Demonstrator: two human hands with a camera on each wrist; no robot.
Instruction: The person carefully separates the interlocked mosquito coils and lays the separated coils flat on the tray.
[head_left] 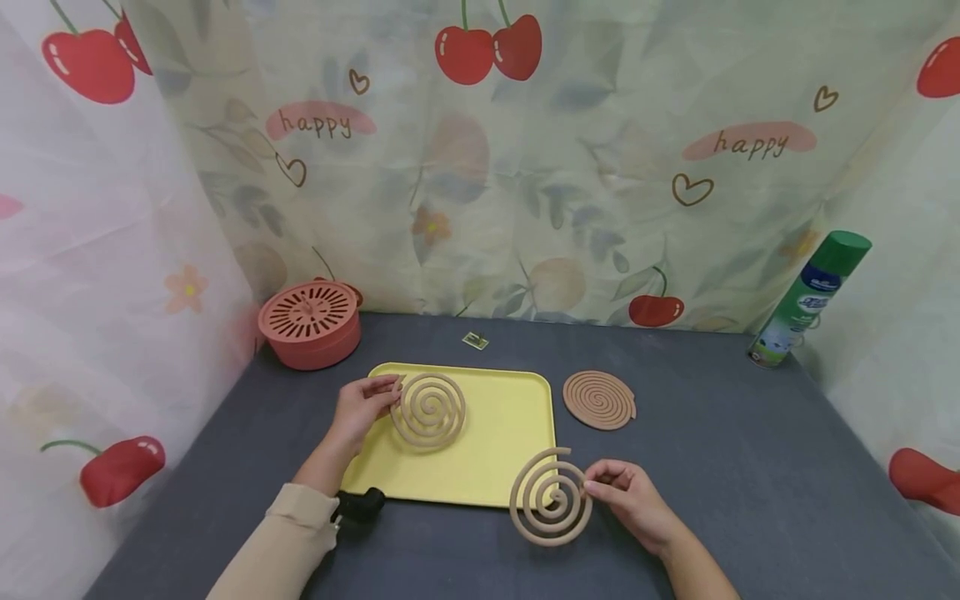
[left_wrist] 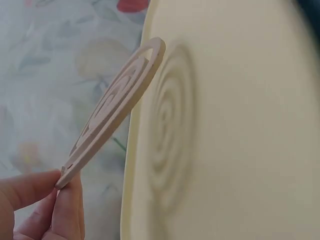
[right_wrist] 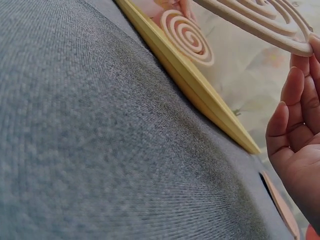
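Observation:
My left hand (head_left: 362, 412) pinches the outer end of a tan mosquito coil (head_left: 431, 407) between thumb and fingers. This coil is raised over the yellow tray (head_left: 502, 425), and its shadow falls on the tray in the left wrist view. Near the tray's front right corner, my right hand (head_left: 632, 500) pinches a second tan mosquito coil (head_left: 556, 497) by its right edge. That coil (right_wrist: 255, 25) is held up off the dark tabletop in the right wrist view. A browner, tightly wound coil (head_left: 598, 401) lies flat on the table to the right of the tray.
A coral round container (head_left: 311, 346) with a slotted lid stands at the back left. Behind the tray lies a small metal piece (head_left: 476, 340). A green spray can (head_left: 795, 312) stands at the back right. Patterned cloth (head_left: 562, 167) encloses the back and sides.

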